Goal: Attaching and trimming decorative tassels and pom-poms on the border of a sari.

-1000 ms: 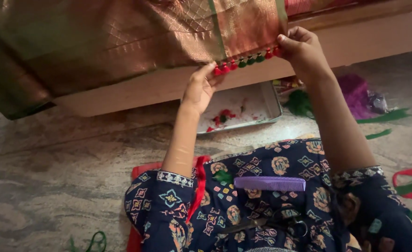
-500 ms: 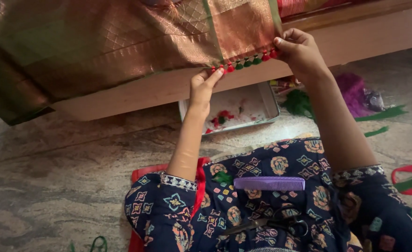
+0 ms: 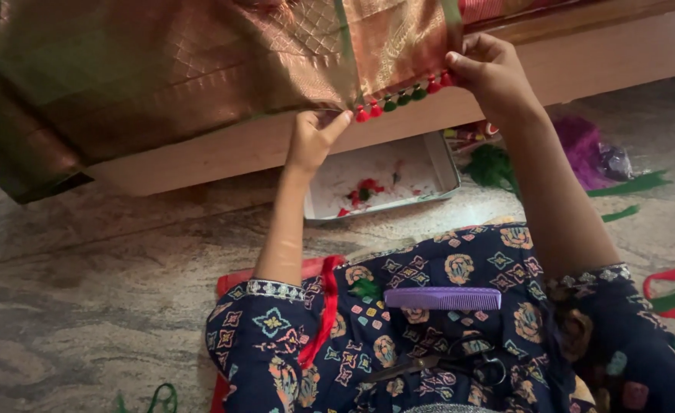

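Both hands pinch the hem of a shiny woven silk cloth (image 3: 222, 69) hanging at the far side: left hand (image 3: 312, 140) beside small round red and green tassels (image 3: 402, 98), right hand (image 3: 492, 73) at their right end. A ridged purple comb (image 3: 442, 298) lies on the patterned lap, near.

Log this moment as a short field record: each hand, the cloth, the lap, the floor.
left hand: pinches the cloth's lower edge beside a red tassel
right hand: grips the same edge at the row's other end
cloth: brown-gold woven fabric with red and green tassels along its hem
lap: purple comb, scissors, red thread
floor: white tray holding thread scraps
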